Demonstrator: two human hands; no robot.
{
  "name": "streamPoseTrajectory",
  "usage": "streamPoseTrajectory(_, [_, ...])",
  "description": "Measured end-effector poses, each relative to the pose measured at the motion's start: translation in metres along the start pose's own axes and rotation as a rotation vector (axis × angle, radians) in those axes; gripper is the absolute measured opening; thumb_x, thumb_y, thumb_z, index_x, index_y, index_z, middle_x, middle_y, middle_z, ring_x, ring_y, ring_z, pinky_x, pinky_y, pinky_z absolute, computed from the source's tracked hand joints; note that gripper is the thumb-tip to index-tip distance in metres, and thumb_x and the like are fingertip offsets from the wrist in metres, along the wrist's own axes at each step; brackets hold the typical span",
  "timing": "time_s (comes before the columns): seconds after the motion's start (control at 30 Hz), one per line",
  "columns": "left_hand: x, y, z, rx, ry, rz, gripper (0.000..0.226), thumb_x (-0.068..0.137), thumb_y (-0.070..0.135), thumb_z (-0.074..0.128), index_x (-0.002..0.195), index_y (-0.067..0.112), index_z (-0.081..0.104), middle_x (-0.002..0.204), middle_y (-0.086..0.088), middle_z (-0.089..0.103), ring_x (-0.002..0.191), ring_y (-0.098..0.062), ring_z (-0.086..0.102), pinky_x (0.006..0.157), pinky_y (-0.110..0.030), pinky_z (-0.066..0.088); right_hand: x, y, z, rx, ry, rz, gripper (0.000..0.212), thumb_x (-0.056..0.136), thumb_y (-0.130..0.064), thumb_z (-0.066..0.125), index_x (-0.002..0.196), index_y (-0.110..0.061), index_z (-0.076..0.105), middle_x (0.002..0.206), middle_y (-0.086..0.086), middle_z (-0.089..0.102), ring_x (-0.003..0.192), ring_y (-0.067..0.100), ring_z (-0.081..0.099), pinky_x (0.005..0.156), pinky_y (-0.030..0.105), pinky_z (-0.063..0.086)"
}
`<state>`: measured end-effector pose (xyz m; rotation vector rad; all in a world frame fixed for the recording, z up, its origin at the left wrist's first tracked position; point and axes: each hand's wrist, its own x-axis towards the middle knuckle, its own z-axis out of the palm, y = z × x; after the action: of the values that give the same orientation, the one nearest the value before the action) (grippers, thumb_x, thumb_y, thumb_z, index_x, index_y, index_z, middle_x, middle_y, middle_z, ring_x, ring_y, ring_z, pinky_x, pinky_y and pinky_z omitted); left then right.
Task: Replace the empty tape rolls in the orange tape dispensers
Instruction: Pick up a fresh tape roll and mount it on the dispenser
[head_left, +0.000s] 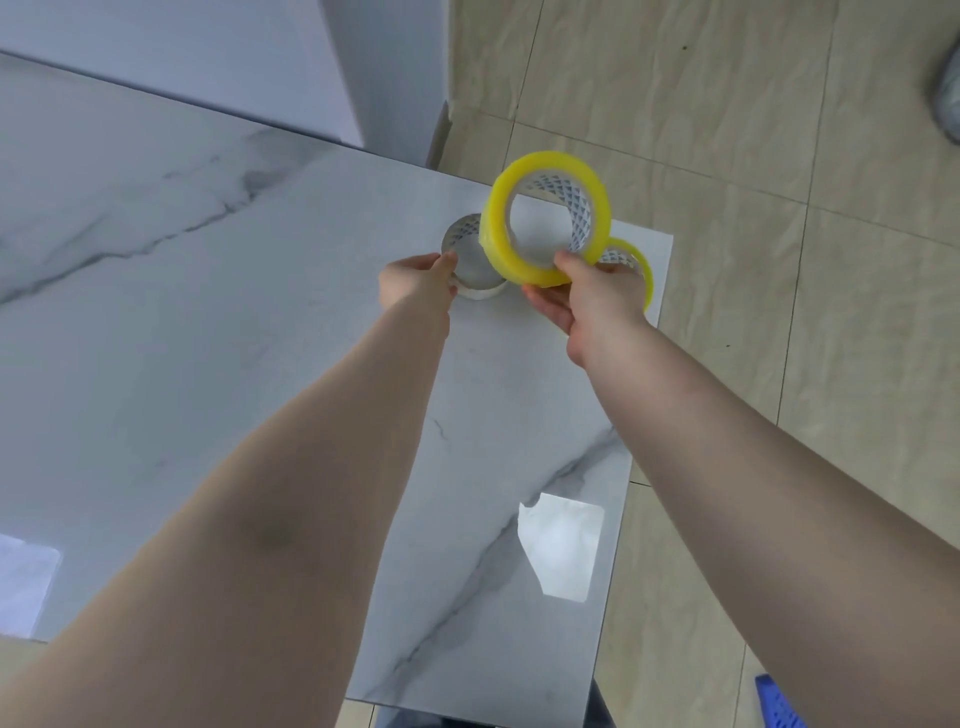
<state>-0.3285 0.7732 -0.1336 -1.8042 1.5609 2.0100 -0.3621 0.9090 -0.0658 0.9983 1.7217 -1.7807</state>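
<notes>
My right hand (587, 296) pinches the lower rim of a full yellow tape roll (498, 228) and holds it tilted up above the far end of the white marble table (260, 312). A second yellow roll (636, 260) lies on the table behind that hand, mostly hidden by it. My left hand (415, 280) grips an empty white cardboard core (467, 234) that stands on the table just left of the lifted roll. No orange dispenser is in view.
The table's right edge (639, 415) and far corner drop to a beige tiled floor (779, 156). A white cabinet (234, 62) stands behind the table. A blue plastic object (776, 706) shows at the bottom right, and a grey object (948, 98) at the top right.
</notes>
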Motion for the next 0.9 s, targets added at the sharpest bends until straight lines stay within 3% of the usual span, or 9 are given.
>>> streamPoseTrajectory(0.07, [0.002,0.002,0.0,0.022,-0.002,0.027,0.007,0.086,0.022,0.072,0.083,0.017,0.069,0.071,0.0,0.065,0.066,-0.016,0.065,0.069,-0.023,0.056,-0.001,0.003,0.0,-0.001,0.0,0.003,0.016,0.09,-0.011,0.068,0.081,-0.009,0.055,0.103,0.018,0.07,0.062,0.025,0.069,0.06,0.032,0.062])
streamPoseTrajectory(0.23, [0.008,0.008,-0.001,0.078,-0.005,0.091,0.009,0.086,0.028,0.071,0.087,0.02,0.069,0.072,0.003,0.066,0.074,-0.019,0.067,0.082,-0.03,0.058,-0.004,0.008,0.0,-0.015,0.007,0.018,0.02,0.089,-0.013,0.069,0.081,-0.011,0.051,0.11,0.019,0.068,0.054,0.022,0.069,0.068,0.038,0.063])
streamPoseTrajectory(0.37, [0.004,0.007,-0.006,0.105,-0.006,0.098,0.022,0.084,0.035,0.072,0.095,0.016,0.07,0.074,0.002,0.062,0.073,-0.018,0.062,0.087,-0.034,0.057,-0.007,0.012,0.001,-0.036,-0.004,0.032,0.02,0.089,-0.014,0.07,0.097,-0.005,0.054,0.111,0.019,0.068,0.046,0.02,0.069,0.065,0.038,0.063])
streamPoseTrajectory(0.43, [-0.001,0.005,-0.012,0.103,0.002,0.096,0.032,0.082,0.04,0.074,0.098,0.012,0.068,0.087,-0.003,0.067,0.087,-0.023,0.065,0.088,-0.035,0.057,-0.01,0.013,0.001,-0.046,-0.007,0.04,0.028,0.089,-0.015,0.071,0.108,-0.003,0.054,0.111,0.019,0.067,0.045,0.019,0.068,0.063,0.038,0.063])
streamPoseTrajectory(0.5, [-0.006,0.003,-0.019,0.121,0.014,0.1,0.046,0.081,0.045,0.072,0.114,0.014,0.067,0.109,-0.005,0.069,0.102,-0.026,0.065,0.082,-0.033,0.056,-0.013,0.014,0.001,-0.06,-0.007,0.036,0.036,0.088,-0.017,0.072,0.114,-0.002,0.053,0.112,0.02,0.067,0.045,0.019,0.068,0.062,0.036,0.063])
streamPoseTrajectory(0.57, [-0.013,0.0,-0.029,0.149,0.023,0.12,0.05,0.081,0.049,0.07,0.12,0.017,0.064,0.115,-0.001,0.066,0.103,-0.025,0.065,0.075,-0.029,0.052,-0.016,0.015,0.0,-0.084,-0.009,0.029,0.039,0.087,-0.019,0.073,0.116,-0.001,0.054,0.112,0.02,0.066,0.049,0.02,0.069,0.06,0.035,0.063])
streamPoseTrajectory(0.77, [-0.044,0.005,-0.055,0.046,-0.047,0.1,0.034,0.087,0.045,0.067,0.105,0.017,0.064,0.087,0.004,0.061,0.081,-0.013,0.061,0.084,-0.027,0.054,-0.04,0.02,-0.001,-0.144,-0.048,0.047,0.043,0.087,-0.022,0.073,0.118,-0.001,0.053,0.114,0.023,0.065,0.047,0.021,0.068,0.053,0.029,0.06])
streamPoseTrajectory(0.9, [-0.074,0.015,-0.073,-0.043,-0.225,0.022,0.042,0.091,0.051,0.058,0.104,0.012,0.064,0.104,-0.001,0.069,0.094,-0.013,0.067,0.09,-0.029,0.054,-0.066,0.023,-0.004,-0.163,-0.078,0.039,0.042,0.086,-0.022,0.074,0.117,-0.001,0.054,0.113,0.024,0.066,0.058,0.025,0.069,0.051,0.026,0.058])
